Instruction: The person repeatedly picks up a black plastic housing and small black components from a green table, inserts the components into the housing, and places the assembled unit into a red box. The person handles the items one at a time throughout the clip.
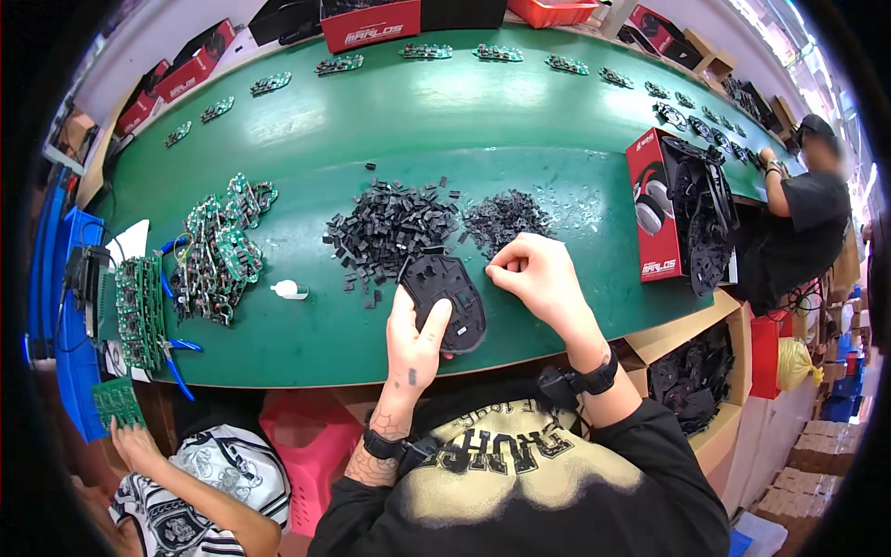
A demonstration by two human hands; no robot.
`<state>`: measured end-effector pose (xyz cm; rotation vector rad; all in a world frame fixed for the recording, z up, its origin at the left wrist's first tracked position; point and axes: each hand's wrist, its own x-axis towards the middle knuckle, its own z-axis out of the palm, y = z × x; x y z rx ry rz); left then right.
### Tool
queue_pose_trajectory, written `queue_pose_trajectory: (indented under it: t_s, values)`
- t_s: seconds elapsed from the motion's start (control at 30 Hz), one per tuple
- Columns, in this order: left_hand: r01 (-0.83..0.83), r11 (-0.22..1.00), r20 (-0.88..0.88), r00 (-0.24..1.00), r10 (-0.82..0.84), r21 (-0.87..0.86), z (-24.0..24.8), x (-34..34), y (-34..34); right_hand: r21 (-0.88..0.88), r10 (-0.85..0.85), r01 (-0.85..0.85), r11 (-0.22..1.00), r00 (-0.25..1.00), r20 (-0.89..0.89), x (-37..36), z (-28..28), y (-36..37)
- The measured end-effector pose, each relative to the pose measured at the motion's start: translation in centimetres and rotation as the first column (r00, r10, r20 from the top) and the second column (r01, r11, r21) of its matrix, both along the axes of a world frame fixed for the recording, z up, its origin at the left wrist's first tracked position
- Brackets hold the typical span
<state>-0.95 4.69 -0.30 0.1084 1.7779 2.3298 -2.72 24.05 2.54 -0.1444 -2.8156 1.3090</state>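
Note:
A rounded black plastic housing [444,292], with small cut-outs and raised parts inside, is tilted in my left hand [413,345]. My left thumb lies across its face and the fingers go behind it. Just right of the housing, my right hand [543,281] is closed in a pinch, its fingertips apart from the housing. Whatever those fingertips hold is too small to make out. Beyond the housing lies a wide heap of small black rectangular pieces [390,223]. Beside it, past my right hand, sits a heap of finer black pieces [509,218].
Left on the green table are a white bottle [290,291], heaped circuit boards [221,246], stacked boards [139,314] and blue-handled cutters [179,369]. A red box [652,213] of black housings stands right. A co-worker's hand [135,446] holds a board; another person [807,200] works far right.

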Motion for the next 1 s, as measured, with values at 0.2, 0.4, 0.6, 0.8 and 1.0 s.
queue_pose_trajectory:
  t_s: [0.2, 0.4, 0.6, 0.8, 1.0]
  values:
    - [-0.018, 0.999, -0.010, 1.000, 0.017, -0.049, -0.5, 0.2, 0.2, -0.100, -0.069, 0.061, 0.993, 0.995, -0.077, 0.8, -0.2, 0.4]
    - [-0.025, 1.000, -0.018, 1.000, 0.025, 0.011, -0.3, 0.2, 0.1, 0.106, 0.099, -0.082, 0.991, 0.981, -0.167, 1.6, 0.4, 1.8]
    - [-0.073, 0.997, -0.096, 0.992, 0.075, 0.025, -0.6, 0.2, 0.6, 0.205, 0.315, -0.268, 0.941, 0.916, -0.248, 2.1, 0.1, 1.7]
    - [-0.039, 0.999, -0.057, 0.998, 0.040, 0.019, -0.8, 0.2, 0.2, 0.320, 0.481, -0.399, 0.859, 0.842, -0.242, 1.3, -0.3, 1.9]
    - [-0.054, 0.997, -0.036, 0.998, 0.052, -0.049, -0.1, 0.8, 0.7, -0.231, 0.140, -0.198, 0.953, 0.959, -0.245, 2.0, -0.1, 0.6]
